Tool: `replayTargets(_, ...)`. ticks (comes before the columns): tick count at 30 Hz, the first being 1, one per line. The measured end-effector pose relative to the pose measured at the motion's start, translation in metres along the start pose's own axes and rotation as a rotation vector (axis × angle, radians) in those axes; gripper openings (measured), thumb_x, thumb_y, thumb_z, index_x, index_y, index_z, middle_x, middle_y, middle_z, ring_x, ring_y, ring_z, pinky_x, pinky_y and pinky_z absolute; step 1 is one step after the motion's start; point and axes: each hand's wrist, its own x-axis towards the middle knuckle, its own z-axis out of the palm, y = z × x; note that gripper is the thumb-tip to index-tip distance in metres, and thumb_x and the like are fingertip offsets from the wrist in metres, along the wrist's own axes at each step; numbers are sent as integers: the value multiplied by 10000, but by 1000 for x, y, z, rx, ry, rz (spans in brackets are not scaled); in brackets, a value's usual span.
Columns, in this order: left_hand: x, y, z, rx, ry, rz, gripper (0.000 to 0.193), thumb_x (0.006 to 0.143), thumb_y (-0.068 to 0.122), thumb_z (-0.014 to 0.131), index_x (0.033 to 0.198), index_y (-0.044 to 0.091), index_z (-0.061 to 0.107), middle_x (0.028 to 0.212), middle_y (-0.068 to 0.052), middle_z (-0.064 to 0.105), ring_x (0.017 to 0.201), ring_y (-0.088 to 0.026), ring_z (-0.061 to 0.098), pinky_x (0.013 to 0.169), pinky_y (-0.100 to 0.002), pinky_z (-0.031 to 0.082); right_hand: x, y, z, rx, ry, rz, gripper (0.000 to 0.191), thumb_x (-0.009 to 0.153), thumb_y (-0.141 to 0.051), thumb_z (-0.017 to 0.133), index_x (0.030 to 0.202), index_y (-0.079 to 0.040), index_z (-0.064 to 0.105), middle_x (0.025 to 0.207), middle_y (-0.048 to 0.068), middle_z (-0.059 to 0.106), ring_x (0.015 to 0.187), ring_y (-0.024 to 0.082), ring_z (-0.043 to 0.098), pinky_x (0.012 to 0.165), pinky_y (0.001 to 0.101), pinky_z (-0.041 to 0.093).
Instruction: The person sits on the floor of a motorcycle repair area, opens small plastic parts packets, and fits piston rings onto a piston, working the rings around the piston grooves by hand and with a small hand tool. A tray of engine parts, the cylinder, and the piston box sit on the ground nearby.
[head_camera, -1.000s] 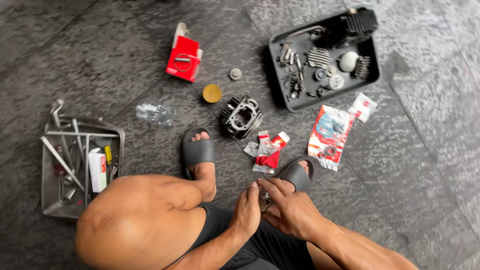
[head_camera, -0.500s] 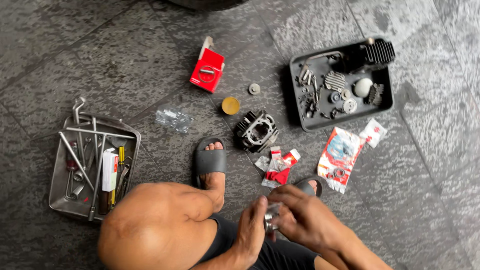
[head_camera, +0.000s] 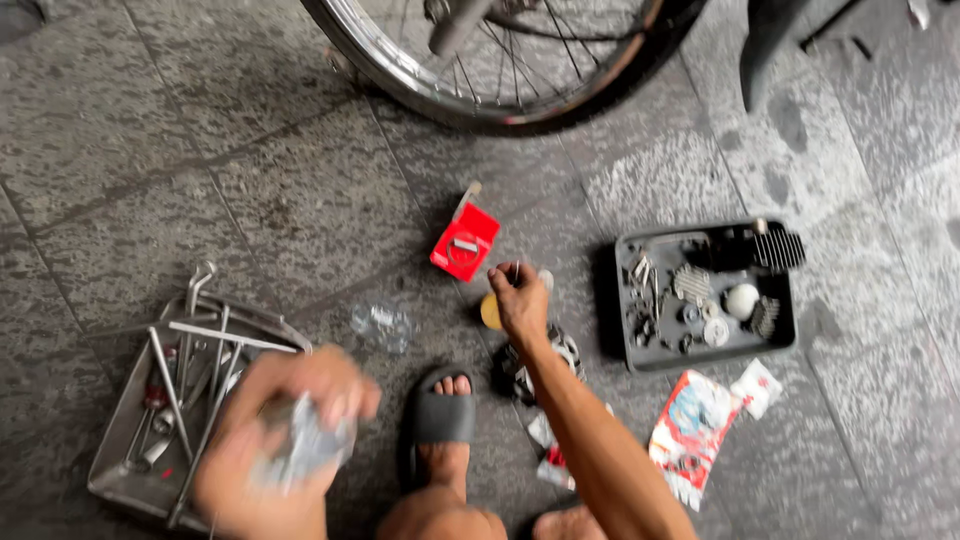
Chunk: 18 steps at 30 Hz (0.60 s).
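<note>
Left hand (head_camera: 285, 440): blurred, clutching a grey metal part (head_camera: 305, 450), identity unclear. Right hand (head_camera: 520, 295): fingers pinched, contents hidden; yellow disc (head_camera: 490, 312) beside, cylinder (head_camera: 545, 360) half-covered beneath.

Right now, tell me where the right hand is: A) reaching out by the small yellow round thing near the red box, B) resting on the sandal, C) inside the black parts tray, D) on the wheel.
A: the right hand is stretched forward beside the small yellow round thing, just below the red box.

We're on a grey stone-tile floor (head_camera: 250, 200), mottled and worn. Daylight's flat. A spoked wheel (head_camera: 500, 60) sits up top.
</note>
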Motion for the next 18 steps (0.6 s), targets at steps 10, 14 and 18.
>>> replayTargets(10,94,-110,-66,-178,705,-561,256,951,302,562,1022,64,627,847,-61,604,816,-237,647,726,-452,549,46,-15,55,-65,24,66,227,871,-157,769,946,5,627,822,30,657,730,102,571,658,273,497)
replayTargets(14,104,-115,-74,161,746,-626,210,957,239,606,977,35,653,840,-77,627,721,-205,662,629,-402,587,53,-8,64,22,13,110,171,886,-91,716,973,14,613,837,37,649,709,106,561,619,275,483)
replayTargets(18,107,-120,-78,251,737,-663,191,951,204,611,948,20,660,846,-81,641,670,-180,664,556,-346,595,58,-3,65,115,6,99,137,911,-60,695,978,27,611,847,47,660,710,113,565,618,280,481)
